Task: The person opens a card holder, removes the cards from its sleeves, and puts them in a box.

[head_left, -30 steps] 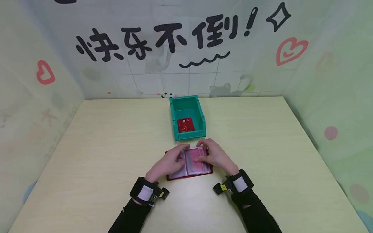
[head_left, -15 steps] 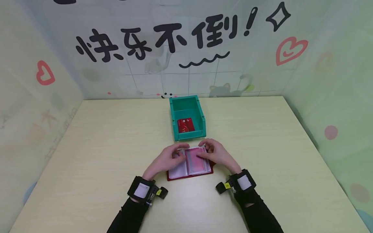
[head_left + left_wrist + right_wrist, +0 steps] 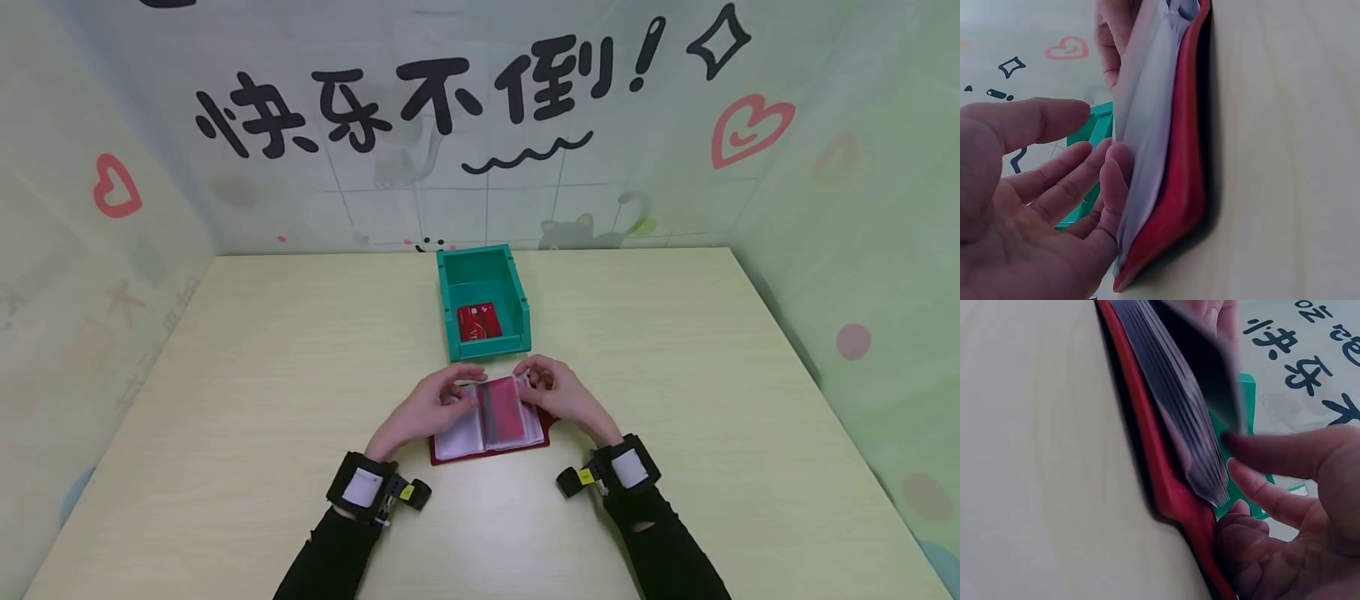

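A card holder with a red cover point(image 3: 491, 453) lies spread on the table, its clear plastic sleeves fanned at both sides. My right hand point(image 3: 568, 398) pinches the edge of a pink sleeve page point(image 3: 501, 410) between thumb and forefinger; in the right wrist view this page point(image 3: 1210, 369) stands raised off the stacked sleeves point(image 3: 1194, 425). My left hand point(image 3: 422, 412) rests at the left pages, thumb apart. In the left wrist view, fingers of the left hand point(image 3: 1054, 206) touch the whitish sleeve point(image 3: 1147, 131) near its edge.
Just behind the card holder stands a teal bin point(image 3: 491, 353) with a red card point(image 3: 480, 322) lying inside. A printed cloth wall point(image 3: 345, 208) rises at the table's back edge, with others at both sides. The wooden tabletop point(image 3: 262, 375) spreads around the holder.
My right thumb has moved right from the face of the pink page to its right edge, and the page is now lifted. The left hand has shifted slightly left.
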`<move>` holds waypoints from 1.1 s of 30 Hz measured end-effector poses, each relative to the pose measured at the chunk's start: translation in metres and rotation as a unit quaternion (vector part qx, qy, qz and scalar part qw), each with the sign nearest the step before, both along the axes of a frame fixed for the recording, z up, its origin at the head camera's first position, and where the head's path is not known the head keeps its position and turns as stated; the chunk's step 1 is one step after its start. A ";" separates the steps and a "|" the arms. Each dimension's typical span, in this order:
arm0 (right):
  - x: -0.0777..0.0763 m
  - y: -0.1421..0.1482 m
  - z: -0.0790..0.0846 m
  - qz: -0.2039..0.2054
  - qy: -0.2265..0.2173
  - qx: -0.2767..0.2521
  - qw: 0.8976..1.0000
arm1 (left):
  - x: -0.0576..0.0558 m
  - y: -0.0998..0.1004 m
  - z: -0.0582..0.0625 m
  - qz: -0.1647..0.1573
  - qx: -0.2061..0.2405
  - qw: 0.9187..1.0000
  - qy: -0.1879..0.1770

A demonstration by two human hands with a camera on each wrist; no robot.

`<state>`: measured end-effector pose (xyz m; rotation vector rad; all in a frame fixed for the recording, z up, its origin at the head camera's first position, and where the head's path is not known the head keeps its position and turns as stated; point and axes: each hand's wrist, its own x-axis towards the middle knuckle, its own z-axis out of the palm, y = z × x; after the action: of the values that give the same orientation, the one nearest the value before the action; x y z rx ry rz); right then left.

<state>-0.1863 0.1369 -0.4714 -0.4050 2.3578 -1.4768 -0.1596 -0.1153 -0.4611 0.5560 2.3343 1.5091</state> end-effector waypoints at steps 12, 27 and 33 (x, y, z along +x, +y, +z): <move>0.021 -0.031 0.013 -0.015 0.110 0.189 0.976 | 0.000 0.002 0.001 0.077 0.002 0.995 -0.062; 0.030 -0.040 0.013 0.023 0.136 0.160 0.977 | -0.004 -0.037 0.001 0.045 -0.020 0.984 -0.169; 0.031 -0.041 0.010 0.034 0.141 0.150 0.978 | -0.003 -0.031 0.005 0.083 -0.037 0.973 -0.213</move>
<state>-0.1550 0.0957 -0.4613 -0.6430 2.7041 -1.0652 -0.1631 -0.1468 -0.4562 0.0085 2.1255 1.4319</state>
